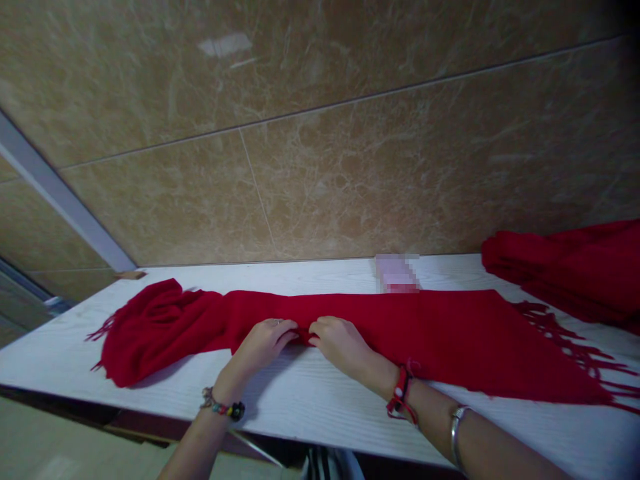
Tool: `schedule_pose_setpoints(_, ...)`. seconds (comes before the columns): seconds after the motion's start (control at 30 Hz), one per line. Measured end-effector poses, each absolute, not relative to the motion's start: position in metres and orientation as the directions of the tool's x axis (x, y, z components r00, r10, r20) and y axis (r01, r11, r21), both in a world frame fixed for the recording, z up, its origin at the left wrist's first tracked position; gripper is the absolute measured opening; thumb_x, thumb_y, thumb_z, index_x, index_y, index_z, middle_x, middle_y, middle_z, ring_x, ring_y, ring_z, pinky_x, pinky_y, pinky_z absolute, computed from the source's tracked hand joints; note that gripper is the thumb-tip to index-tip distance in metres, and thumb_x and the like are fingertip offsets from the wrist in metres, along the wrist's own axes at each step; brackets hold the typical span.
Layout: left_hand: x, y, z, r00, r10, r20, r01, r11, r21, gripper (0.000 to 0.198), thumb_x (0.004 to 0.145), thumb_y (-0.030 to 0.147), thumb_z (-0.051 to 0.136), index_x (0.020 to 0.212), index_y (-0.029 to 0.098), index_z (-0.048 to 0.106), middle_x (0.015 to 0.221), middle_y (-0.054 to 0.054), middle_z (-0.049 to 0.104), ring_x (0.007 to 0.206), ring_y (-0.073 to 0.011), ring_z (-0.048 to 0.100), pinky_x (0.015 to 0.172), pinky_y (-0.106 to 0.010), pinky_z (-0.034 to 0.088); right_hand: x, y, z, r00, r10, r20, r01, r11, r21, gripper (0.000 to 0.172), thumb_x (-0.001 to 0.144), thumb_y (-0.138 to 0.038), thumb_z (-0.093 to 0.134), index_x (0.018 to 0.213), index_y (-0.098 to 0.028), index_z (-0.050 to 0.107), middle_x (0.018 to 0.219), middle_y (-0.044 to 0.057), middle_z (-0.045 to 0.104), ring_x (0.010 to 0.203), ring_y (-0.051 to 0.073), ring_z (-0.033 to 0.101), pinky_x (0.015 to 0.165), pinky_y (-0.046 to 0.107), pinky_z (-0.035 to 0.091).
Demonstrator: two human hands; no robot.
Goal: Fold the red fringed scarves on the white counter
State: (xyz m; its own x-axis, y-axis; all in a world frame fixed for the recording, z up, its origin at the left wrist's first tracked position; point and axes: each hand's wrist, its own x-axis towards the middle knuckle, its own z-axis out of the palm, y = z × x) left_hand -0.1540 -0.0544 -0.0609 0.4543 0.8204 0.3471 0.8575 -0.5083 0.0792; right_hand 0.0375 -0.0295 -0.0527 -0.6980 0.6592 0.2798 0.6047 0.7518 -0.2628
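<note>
A long red scarf [450, 340] with fringed ends stretches across the white tabletop. Its right part lies flat, with the fringe spread towards the right edge of the view, while the left end is bunched in loose folds. Near the middle, my left hand [265, 343] pinches the scarf's near edge between thumb and fingers. Close beside it, my right hand [340, 340] grips the same edge, fingers curled. Only a small gap separates the two hands, and the cloth between them is slightly gathered. My fingertips are partly hidden in the fabric.
A pile of folded red cloth [565, 270] rests at the right back of the white table [310, 413]. A blurred pinkish object [397, 272] stands against the brown marbled wall [320, 187], behind the scarf. The table's near edge runs below my forearms.
</note>
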Motion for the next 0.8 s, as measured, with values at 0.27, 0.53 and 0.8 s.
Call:
schedule_pose_setpoints(0.27, -0.159, -0.055, -0.058, 0.451, 0.795, 0.406, 0.844, -0.527, 0.094, 0.008, 0.076, 0.016, 0.056, 0.084, 0.017, 0.059, 0.081, -0.003, 0.063, 0.074, -0.0136, 0.057, 0.068, -0.025, 0.048, 0.040, -0.027, -0.053, -0.663, 0.687, 0.297, 0.636, 0.726, -0.261, 0.010, 0.081, -0.025, 0.053, 0.080, -0.017, 0.059, 0.081, 0.003, 0.061, 0.076, 0.015, 0.056, 0.065, 0.024, 0.041)
schedule_pose_setpoints(0.53, -0.160, -0.057, -0.059, 0.419, 0.798, 0.433, 0.848, -0.514, 0.128, 0.013, 0.081, 0.016, 0.049, 0.087, 0.018, 0.060, 0.081, -0.003, 0.066, 0.072, -0.0131, 0.060, 0.068, -0.025, 0.048, 0.033, -0.030, -0.045, -0.686, 0.657, 0.312, 0.589, 0.753, -0.293, 0.016, 0.079, -0.027, 0.055, 0.092, -0.017, 0.059, 0.090, 0.005, 0.061, 0.085, 0.016, 0.055, 0.073, 0.025, 0.041)
schedule_pose_setpoints(0.8, -0.172, -0.063, -0.054, 0.318, 0.839, 0.442, 0.876, -0.439, 0.202, 0.007, 0.076, 0.015, 0.055, 0.083, 0.016, 0.058, 0.080, -0.003, 0.061, 0.076, -0.0139, 0.056, 0.071, -0.026, 0.047, 0.018, -0.028, -0.047, -0.627, 0.726, 0.282, 0.639, 0.687, -0.346, 0.010, 0.082, -0.020, 0.050, 0.081, -0.018, 0.060, 0.081, 0.002, 0.063, 0.075, 0.014, 0.057, 0.064, 0.023, 0.040)
